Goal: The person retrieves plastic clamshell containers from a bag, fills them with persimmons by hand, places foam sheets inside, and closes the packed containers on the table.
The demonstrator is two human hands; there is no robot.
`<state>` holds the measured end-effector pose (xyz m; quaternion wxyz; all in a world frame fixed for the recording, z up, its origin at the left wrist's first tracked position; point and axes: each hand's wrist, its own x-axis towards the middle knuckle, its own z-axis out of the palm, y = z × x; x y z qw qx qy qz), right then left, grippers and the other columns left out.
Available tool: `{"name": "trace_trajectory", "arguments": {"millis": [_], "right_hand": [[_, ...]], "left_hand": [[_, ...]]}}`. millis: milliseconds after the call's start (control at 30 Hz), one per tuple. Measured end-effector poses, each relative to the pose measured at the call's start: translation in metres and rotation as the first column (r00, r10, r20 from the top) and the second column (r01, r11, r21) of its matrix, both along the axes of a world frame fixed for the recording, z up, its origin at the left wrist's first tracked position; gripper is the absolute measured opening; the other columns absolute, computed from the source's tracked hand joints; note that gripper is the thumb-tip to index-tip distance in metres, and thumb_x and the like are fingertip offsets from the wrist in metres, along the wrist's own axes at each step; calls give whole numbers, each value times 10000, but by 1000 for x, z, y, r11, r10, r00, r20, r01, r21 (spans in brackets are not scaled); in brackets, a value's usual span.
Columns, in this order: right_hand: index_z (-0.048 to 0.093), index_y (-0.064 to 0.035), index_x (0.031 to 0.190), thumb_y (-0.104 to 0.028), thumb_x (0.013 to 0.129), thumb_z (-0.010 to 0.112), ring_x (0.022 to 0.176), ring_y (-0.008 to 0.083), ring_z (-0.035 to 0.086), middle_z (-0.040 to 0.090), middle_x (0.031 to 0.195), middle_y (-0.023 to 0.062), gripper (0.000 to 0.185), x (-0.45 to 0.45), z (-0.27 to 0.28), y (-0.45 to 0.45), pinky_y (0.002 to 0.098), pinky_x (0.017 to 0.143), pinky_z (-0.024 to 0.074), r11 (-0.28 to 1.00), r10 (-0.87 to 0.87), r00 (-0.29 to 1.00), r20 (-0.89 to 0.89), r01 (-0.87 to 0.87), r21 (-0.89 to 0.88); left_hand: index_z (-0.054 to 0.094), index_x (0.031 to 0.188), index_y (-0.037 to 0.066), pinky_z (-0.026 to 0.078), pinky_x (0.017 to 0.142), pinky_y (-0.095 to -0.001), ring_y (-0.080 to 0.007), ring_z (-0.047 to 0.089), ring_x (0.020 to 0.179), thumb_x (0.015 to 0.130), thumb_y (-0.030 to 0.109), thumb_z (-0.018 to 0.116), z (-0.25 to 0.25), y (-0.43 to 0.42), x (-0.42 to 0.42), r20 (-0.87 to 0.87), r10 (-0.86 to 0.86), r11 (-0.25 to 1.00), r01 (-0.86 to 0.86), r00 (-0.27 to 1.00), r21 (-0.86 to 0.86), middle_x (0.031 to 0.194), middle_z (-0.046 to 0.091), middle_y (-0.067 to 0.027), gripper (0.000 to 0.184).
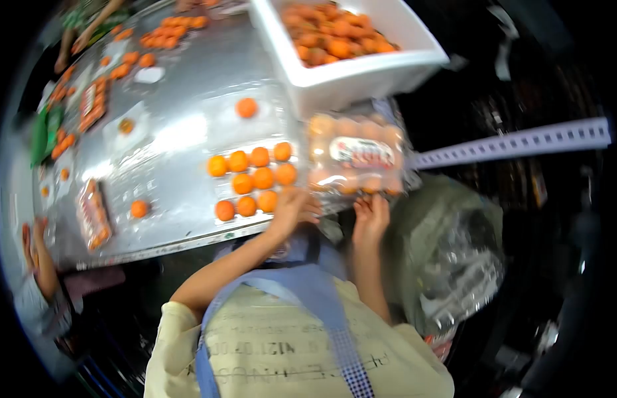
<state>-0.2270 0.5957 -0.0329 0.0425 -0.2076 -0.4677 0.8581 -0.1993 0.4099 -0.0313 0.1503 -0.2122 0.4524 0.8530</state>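
Observation:
A closed clear pack of orange fruit [356, 155] with a white and red label lies near the table's right corner. My right hand [371, 217] is at its near edge, fingers bent against the plastic. My left hand [294, 211] is just left of the pack, beside the fruit; its fingers are slightly apart and I see nothing in them. Left of the pack, an open clear tray [274, 194] holds several loose orange fruits [262, 178] in rows. Behind these, a single orange fruit [246, 107] sits on clear plastic. Motion blurs the fingertips.
A white foam box [361, 79] full of orange fruit stands behind the pack. Another long pack [94, 215] and a lone fruit [139, 209] lie left. A perforated strip [514, 143] juts out right, above a plastic bag [454, 265]. Other people's hands [38, 249] show left.

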Motion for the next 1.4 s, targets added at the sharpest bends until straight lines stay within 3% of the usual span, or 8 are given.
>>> {"name": "trace_trajectory", "arguments": {"millis": [167, 400, 533, 833, 967, 1033, 1167, 1400], "right_hand": [[518, -64, 994, -289, 895, 531, 821, 195, 541, 549, 876, 63, 246, -6, -10, 20, 312, 721, 453, 988, 140, 986, 92, -145, 46], [534, -58, 1070, -353, 895, 537, 862, 152, 479, 514, 957, 32, 343, -20, -1, 41, 298, 719, 391, 969, -87, 994, 59, 71, 238], [556, -39, 1017, -308, 892, 551, 791, 123, 469, 517, 896, 20, 296, -26, 10, 39, 266, 662, 393, 944, -98, 994, 57, 75, 321], [577, 1, 1011, -229, 892, 565, 727, 112, 506, 549, 840, 34, 260, -29, -1, 58, 235, 629, 423, 973, 102, 993, 59, -111, 201], [561, 24, 1041, -212, 877, 560, 832, 204, 578, 597, 932, 102, 288, -27, 3, 49, 312, 750, 495, 985, 172, 981, 89, -168, -46], [557, 22, 1039, -180, 885, 533, 859, 254, 604, 612, 935, 152, 255, -17, 16, 32, 359, 785, 506, 971, 234, 972, 30, -232, -61], [560, -9, 982, -187, 878, 580, 813, 256, 621, 615, 859, 134, 207, -11, 4, 11, 358, 743, 518, 994, 98, 980, 176, -88, -61], [592, -41, 899, -199, 835, 648, 671, 128, 573, 623, 779, 58, 180, -10, 11, 5, 245, 595, 448, 997, 5, 989, 149, -16, 73]], "left_hand": [[555, 831, -17, 517, 455, -271, -139, 610, 618, 912, 161, 477, -1, 13, 0, -108, 92, 976, -111, 990, -186, 731, 583, -86, 210], [556, 827, -21, 494, 452, -253, -132, 608, 600, 886, 198, 514, 13, 15, -3, -83, 151, 951, -167, 985, -259, 705, 596, -80, 231], [570, 777, -17, 474, 507, -292, -139, 608, 558, 863, 189, 527, -2, 22, -7, -240, 136, 775, -254, 961, -579, 635, 619, -78, 227], [571, 768, 3, 465, 508, -294, -137, 599, 555, 842, 202, 540, -5, 8, -17, -188, 170, 765, -250, 967, -594, 626, 602, -86, 214], [582, 771, 9, 465, 508, -287, -118, 589, 563, 850, 211, 536, -26, 11, -19, -266, 169, 790, -292, 949, -539, 640, 606, -64, 222], [596, 750, 22, 465, 520, -276, -109, 589, 583, 861, 207, 531, -17, -1, -14, -255, 65, 883, -174, 965, -435, 653, 613, -47, 226], [572, 758, 59, 381, 424, -197, -68, 523, 535, 908, 260, 510, -3, -12, -10, -184, 90, 925, -151, 979, -348, 626, 562, -17, 258], [551, 810, 39, 375, 398, -189, -73, 533, 528, 890, 201, 505, 3, -14, -11, -47, 59, 962, -69, 997, -266, 715, 605, -48, 187]]}}
